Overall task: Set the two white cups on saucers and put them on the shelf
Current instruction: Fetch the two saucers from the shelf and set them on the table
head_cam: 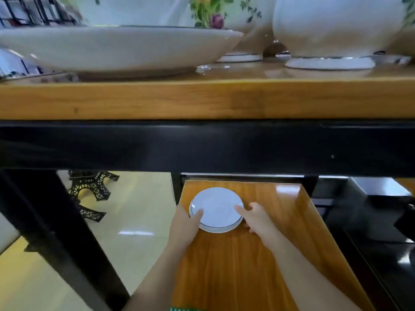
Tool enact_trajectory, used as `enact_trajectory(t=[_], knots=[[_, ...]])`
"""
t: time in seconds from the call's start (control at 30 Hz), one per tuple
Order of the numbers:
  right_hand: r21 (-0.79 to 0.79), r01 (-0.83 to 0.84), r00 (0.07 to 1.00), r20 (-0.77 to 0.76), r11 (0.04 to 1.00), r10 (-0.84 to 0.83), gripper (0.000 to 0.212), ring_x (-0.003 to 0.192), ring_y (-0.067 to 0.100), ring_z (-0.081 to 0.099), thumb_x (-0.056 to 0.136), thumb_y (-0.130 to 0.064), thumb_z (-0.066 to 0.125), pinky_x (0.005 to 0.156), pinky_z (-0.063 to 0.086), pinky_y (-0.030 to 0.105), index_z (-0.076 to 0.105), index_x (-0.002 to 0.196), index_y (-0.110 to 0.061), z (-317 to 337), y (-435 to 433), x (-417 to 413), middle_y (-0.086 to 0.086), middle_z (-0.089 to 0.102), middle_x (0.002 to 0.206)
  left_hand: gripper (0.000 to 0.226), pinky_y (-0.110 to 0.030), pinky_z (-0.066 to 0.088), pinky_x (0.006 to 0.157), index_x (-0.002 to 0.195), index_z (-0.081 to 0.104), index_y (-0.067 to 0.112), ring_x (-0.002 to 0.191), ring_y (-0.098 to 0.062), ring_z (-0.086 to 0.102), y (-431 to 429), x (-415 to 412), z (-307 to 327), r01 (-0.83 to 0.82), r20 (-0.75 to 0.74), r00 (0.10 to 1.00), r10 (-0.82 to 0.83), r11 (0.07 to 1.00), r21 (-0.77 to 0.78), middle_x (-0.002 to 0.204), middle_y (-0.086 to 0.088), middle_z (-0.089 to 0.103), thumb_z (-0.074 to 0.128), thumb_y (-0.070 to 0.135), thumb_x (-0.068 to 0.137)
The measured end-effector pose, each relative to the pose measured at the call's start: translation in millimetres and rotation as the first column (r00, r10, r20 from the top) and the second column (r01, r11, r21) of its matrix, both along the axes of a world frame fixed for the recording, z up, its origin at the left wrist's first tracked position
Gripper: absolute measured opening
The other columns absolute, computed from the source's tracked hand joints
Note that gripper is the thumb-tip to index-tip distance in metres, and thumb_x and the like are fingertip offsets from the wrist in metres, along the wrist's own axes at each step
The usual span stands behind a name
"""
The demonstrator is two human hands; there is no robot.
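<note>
Head view looked down past an upper shelf (202, 99) crowded with a wide bowl (112, 48) and flowered china (224, 16), onto a lower wooden shelf (258, 254). There a white saucer (216, 209), perhaps a small stack judging by the doubled rim at its near edge, lay close to the back. The left hand (186, 227) clasped its left rim, thumb over the top; the right hand (256, 217) had a finger laid on the right rim, the others curled beside it. So both hands were closed on the saucer from opposite sides. Whether it rested on the wood or was just lifted could not be told.

No white cup showed anywhere, so the pairing looked to be at its start.

The risks, as I judged them: glazed china pinched only at the rim could slip, more so on the right, where the hold looked light. If this was a stack, tilting it might slide the top piece off. The black rail (202, 144) hung low overhead, and a careless lift could knock the saucer against it.
</note>
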State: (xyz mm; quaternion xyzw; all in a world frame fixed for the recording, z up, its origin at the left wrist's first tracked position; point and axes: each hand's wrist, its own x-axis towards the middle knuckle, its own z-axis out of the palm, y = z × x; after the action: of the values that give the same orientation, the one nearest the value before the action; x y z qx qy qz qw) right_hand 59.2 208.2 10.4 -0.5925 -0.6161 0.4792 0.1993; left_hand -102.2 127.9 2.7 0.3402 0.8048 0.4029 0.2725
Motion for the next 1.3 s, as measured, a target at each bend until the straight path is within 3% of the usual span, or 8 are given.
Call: enact_trajectory(t=[0.13, 0.33, 0.47, 0.6, 0.83, 0.97, 1.2, 1.3], knots=[[-0.009, -0.02, 0.999, 0.036, 1.0, 0.02, 0.043, 0.068, 0.014, 0.055, 0.091, -0.043, 0.048, 0.057, 0.045, 0.024, 0.053, 0.118, -0.009, 0.4, 8.2, -10.1, 0.005, 0.061, 0.091, 0.051, -0.042, 0.056, 0.087, 0.133, 0.04, 0.004, 0.104, -0.03, 0.06, 17.9, -4.8, -0.6, -0.038, 0.135, 0.99, 0.041, 0.999, -0.03, 0.12, -0.012, 0.058, 0.054, 0.032, 0.093], [-0.065, -0.041, 0.999, 0.027, 0.997, 0.043, 0.02, 0.044, 0.011, 0.038, 0.096, -0.026, 0.048, 0.042, 0.034, 0.019, 0.051, 0.105, -0.009, -3.1, 12.1, -8.6, 0.005, 0.05, 0.062, 0.008, -0.036, 0.059, 0.065, 0.093, 0.054, 0.003, 0.078, -0.027, 0.061, 23.5, -9.9, -8.7, -0.139, 0.252, 0.957, 0.142, 0.99, -0.03, 0.094, -0.018, 0.06, 0.054, 0.011, 0.092], [-0.054, -0.062, 0.998, -0.003, 0.997, 0.062, 0.021, 0.049, 0.016, 0.057, 0.095, -0.022, 0.045, 0.05, 0.05, 0.023, 0.048, 0.111, -0.008, -4.3, 10.5, -5.9, 0.007, 0.063, 0.077, 0.005, -0.041, 0.062, 0.066, 0.091, 0.056, 0.001, 0.087, -0.032, 0.064, 18.6, -8.3, -6.8, -0.159, 0.338, 0.927, 0.162, 0.987, -0.038, 0.099, -0.021, 0.062, 0.055, 0.005, 0.088], [-0.047, -0.048, 0.997, -0.064, 0.998, 0.045, 0.015, 0.062, 0.02, 0.068, 0.094, -0.016, 0.045, 0.058, 0.059, 0.028, 0.045, 0.108, -0.01, -4.2, 2.9, 0.0, 0.0, 0.058, 0.089, 0.011, -0.039, 0.061, 0.06, 0.096, 0.053, 0.002, 0.094, -0.035, 0.062, 8.6, -1.9, 0.0, -0.152, 0.423, 0.894, 0.149, 0.988, -0.029, 0.105, -0.02, 0.06, 0.056, 0.004, 0.086], [-0.026, -0.03, 0.983, -0.181, 0.999, 0.024, 0.023, 0.073, 0.018, 0.066, 0.092, -0.015, 0.051, 0.056, 0.06, 0.028, 0.046, 0.113, -0.008, -0.5, -19.5, 17.5, 0.003, 0.057, 0.093, 0.026, -0.032, 0.058, 0.053, 0.092, 0.05, 0.008, 0.076, -0.021, 0.062, -13.9, 18.3, 11.6, -0.159, 0.422, 0.896, 0.141, 0.987, 0.008, 0.091, -0.009, 0.059, 0.066, 0.028, 0.086], [0.014, -0.019, 0.967, -0.255, 1.0, 0.022, 0.019, 0.078, 0.017, 0.063, 0.091, -0.014, 0.052, 0.052, 0.057, 0.026, 0.046, 0.109, -0.012, 2.4, -40.8, 36.4, 0.003, 0.057, 0.096, 0.027, -0.03, 0.056, 0.052, 0.102, 0.048, 0.006, 0.077, -0.019, 0.059, -36.4, 39.2, 9.1, -0.147, 0.361, 0.925, 0.116, 0.987, 0.06, 0.099, -0.011, 0.058, 0.065, 0.022, 0.087], [0.075, 0.047, 0.95, -0.31, 0.996, -0.022, 0.019, 0.094, 0.021, 0.061, 0.088, -0.015, 0.054, 0.071, 0.058, 0.038, 0.048, 0.105, -0.014, 5.8, -76.6, 59.5, 0.006, 0.058, 0.1, 0.026, -0.028, 0.051, 0.041, 0.108, 0.052, 0.009, 0.085, -0.026, 0.06, -77.5, 64.4, 18.2, -0.194, 0.498, 0.862, 0.091, 0.968, 0.159, 0.1, -0.01, 0.059, 0.064, 0.014, 0.085], [0.044, 0.056, 0.944, -0.328, 0.997, -0.038, 0.018, 0.087, 0.017, 0.059, 0.089, -0.014, 0.052, 0.058, 0.056, 0.031, 0.048, 0.106, -0.012, 3.9, -106.7, 77.3, 0.006, 0.057, 0.099, 0.025, -0.032, 0.055, 0.045, 0.11, 0.055, 0.009, 0.083, -0.025, 0.06, -106.1, 77.9, 16.4, -0.175, 0.538, 0.841, 0.06, 0.971, 0.165, 0.099, -0.008, 0.059, 0.06, 0.01, 0.085]])
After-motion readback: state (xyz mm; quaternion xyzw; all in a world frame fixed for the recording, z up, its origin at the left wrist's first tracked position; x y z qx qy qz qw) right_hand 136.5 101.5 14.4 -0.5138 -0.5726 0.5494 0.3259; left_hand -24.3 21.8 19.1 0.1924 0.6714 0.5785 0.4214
